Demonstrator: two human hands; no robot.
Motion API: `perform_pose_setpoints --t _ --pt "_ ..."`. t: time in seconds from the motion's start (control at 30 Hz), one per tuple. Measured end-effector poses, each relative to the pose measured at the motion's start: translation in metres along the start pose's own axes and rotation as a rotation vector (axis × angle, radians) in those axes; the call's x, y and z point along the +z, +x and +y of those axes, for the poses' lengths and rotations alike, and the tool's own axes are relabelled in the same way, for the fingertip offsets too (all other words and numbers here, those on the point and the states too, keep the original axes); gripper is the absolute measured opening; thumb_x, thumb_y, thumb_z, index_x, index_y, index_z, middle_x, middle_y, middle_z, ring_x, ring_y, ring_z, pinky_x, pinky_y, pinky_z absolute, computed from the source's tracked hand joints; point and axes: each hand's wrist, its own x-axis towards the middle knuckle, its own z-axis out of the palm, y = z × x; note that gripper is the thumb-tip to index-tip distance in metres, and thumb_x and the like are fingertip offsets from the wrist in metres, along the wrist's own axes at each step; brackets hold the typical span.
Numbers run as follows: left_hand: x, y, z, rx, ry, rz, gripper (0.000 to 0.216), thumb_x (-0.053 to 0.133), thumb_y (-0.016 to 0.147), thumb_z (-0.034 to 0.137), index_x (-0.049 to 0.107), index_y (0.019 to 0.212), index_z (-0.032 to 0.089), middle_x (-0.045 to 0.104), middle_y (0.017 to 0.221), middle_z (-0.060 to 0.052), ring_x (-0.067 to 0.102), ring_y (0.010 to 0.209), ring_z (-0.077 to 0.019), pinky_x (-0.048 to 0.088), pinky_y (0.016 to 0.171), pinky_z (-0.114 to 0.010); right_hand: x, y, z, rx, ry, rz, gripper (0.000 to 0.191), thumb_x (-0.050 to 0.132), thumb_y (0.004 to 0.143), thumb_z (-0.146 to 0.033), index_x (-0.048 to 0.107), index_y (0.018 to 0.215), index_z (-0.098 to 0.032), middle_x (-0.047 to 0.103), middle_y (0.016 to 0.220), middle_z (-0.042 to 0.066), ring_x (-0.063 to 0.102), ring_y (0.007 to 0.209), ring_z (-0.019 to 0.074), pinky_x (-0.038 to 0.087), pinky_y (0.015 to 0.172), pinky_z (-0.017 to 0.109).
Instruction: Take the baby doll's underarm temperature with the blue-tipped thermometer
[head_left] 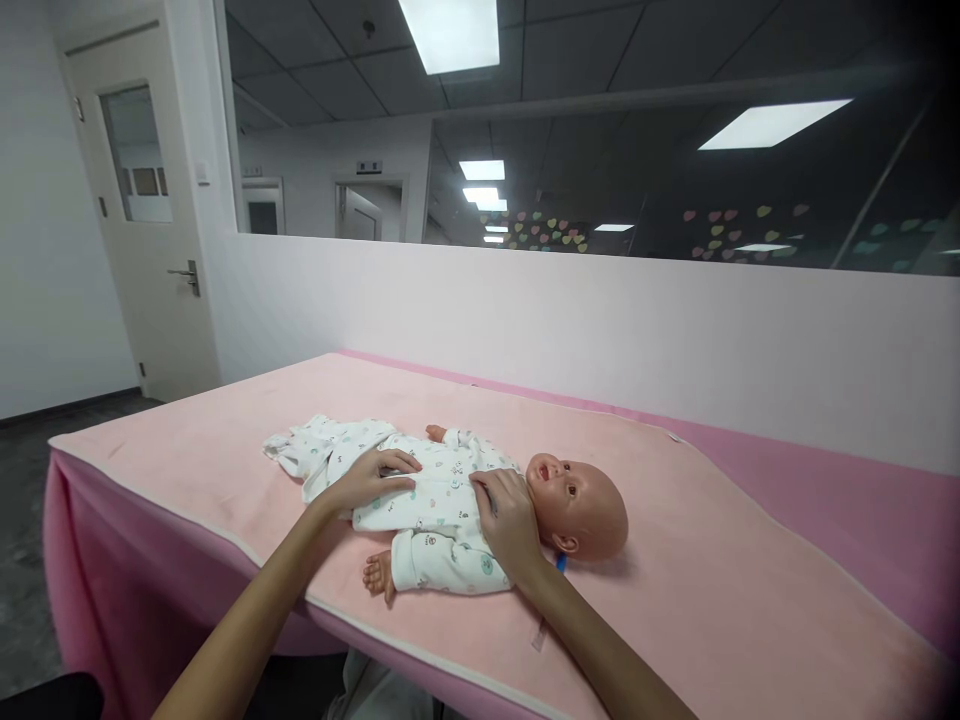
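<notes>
the baby doll (581, 505) lies on its back across the middle of the pink-covered table (712, 570), head toward my right and legs toward my left, dressed in a white printed sleepsuit (439, 500). one bare doll hand (435, 433) pokes out of the far sleeve and another (377, 575) out of the near sleeve, by the table's front edge. my left hand (371, 482) rests palm down on the doll's lower belly, fingers stretched out and loose on the cloth, gripping nothing that i can see. my right hand (511, 522) sits on the chest just under the chin, fingers curled at the collar; from here i cannot tell whether they pinch the fabric or only press on it. a small blue bit (560, 563) shows beneath the neck, just beside my right wrist. the suit's empty leg ends (296, 450) lie crumpled on the cover to the left. behind the table runs a pale low wall (562, 310) with a dark window (637, 150) above it, and a white door (142, 240) stands at far left.
</notes>
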Motion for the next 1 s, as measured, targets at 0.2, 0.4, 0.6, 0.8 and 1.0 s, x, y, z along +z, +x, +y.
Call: perform_pose_setpoints --t 0.2,0.4,0.6,0.8,1.0 --pt "-0.0026 -0.0020 0.0036 -0.036 -0.032 -0.035 0.024 0.058 0.073 0.039 0.067 0.084 0.019 0.056 0.112 -0.006 0.052 0.100 -0.0184 0.043 0.081 -0.027 0.0008 -0.0005 0.0012 0.009 -0.037 0.002 0.017 0.042 0.085 -0.019 0.058 0.081 -0.019 0.058 0.074 0.003 0.049 0.074 0.0165 0.036 0.068 0.030" --pt "-0.0063 -0.0024 -0.0001 -0.022 -0.071 -0.091 0.025 0.053 0.077 0.038 0.066 0.090 0.021 0.056 0.113 -0.005 0.050 0.103 -0.0182 0.041 0.087 -0.029 0.0024 -0.0003 0.0026 0.007 -0.039 0.019 0.019 0.040 0.086 -0.020 0.058 0.081 -0.019 0.058 0.074 0.004 0.049 0.074 0.0168 0.036 0.069 0.031" --pt "-0.0056 -0.0023 -0.0027 -0.006 -0.085 -0.088 0.025 0.051 0.078 0.038 0.065 0.089 0.020 0.056 0.112 -0.006 0.050 0.105 -0.0178 0.039 0.091 -0.029 0.0025 -0.0006 0.0023 0.011 -0.034 0.010 0.018 0.040 0.086 -0.020 0.058 0.081 -0.019 0.058 0.075 0.004 0.049 0.074 0.0170 0.036 0.069 0.032" --pt "-0.0039 -0.0034 0.0000 -0.026 -0.019 -0.052 0.028 0.051 0.077 0.039 0.062 0.097 0.022 0.059 0.108 -0.003 0.051 0.101 -0.0178 0.041 0.088 -0.029 0.0021 -0.0001 0.0020 0.014 -0.034 0.021 0.018 0.041 0.085 -0.020 0.058 0.081 -0.020 0.058 0.074 0.003 0.050 0.074 0.0164 0.036 0.069 0.031" --pt "-0.0022 -0.0025 -0.0020 -0.014 0.005 -0.034 0.028 0.051 0.078 0.039 0.062 0.096 0.021 0.059 0.107 -0.003 0.050 0.102 -0.0178 0.040 0.087 -0.028 0.0022 0.0001 0.0024 0.012 -0.011 0.028 0.018 0.040 0.085 -0.020 0.058 0.081 -0.020 0.058 0.073 0.003 0.049 0.073 0.0163 0.036 0.068 0.031"
